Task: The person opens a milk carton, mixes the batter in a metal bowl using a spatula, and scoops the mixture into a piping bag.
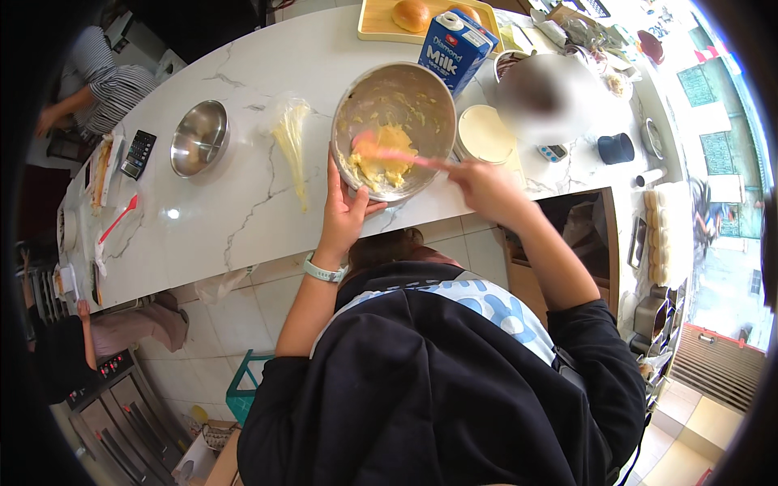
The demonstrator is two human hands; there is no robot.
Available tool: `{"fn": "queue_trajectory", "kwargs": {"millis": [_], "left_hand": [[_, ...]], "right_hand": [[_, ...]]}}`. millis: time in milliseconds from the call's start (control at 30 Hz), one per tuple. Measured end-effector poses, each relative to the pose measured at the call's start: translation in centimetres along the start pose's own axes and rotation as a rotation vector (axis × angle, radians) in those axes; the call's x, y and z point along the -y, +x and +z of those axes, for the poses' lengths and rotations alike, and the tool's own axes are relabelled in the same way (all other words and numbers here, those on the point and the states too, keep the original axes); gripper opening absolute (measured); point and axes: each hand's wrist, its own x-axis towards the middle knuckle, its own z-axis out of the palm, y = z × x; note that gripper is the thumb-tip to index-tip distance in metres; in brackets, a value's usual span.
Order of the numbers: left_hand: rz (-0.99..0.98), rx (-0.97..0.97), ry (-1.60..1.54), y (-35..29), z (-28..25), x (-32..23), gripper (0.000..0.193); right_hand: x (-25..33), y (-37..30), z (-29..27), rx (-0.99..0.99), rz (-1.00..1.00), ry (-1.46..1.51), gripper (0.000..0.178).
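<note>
A metal mixing bowl (397,87) is tilted at the near edge of the white marbled counter. My left hand (347,209) grips its lower left rim, fingers spread underneath and thumb near the edge. Inside lies a soft yellow mixture (387,168), with smears up the wall. My right hand (489,189), slightly blurred by motion, is closed round the handle of a pink-red spatula (415,159). The spatula's blade rests in the mixture. Left of the bowl lies a clear piping bag (290,146) with yellow residue. A blue milk carton (458,53) stands just behind the bowl.
An empty metal bowl (194,142), a red spatula (118,219) and a calculator (138,154) lie leftward. A tray (381,31) holds buns at the back. Rightward are a round cream-coloured lid (486,134), a small timer (553,152) and a dark cup (616,148). Other people are at far left.
</note>
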Motion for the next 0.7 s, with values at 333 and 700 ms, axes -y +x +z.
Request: {"fn": "queue_trajectory", "kwargs": {"millis": [333,700], "left_hand": [[0.006,-0.031,-0.024,-0.1,0.3,-0.1,0.076],[0.026,-0.016,0.003,0.2,0.2,-0.6,0.075]], "right_hand": [[-1.1,-0.4,0.9,-0.043,0.121,0.151,0.049],[-1.8,-1.6,2.9,-0.062,0.100,0.323,0.040]]}}
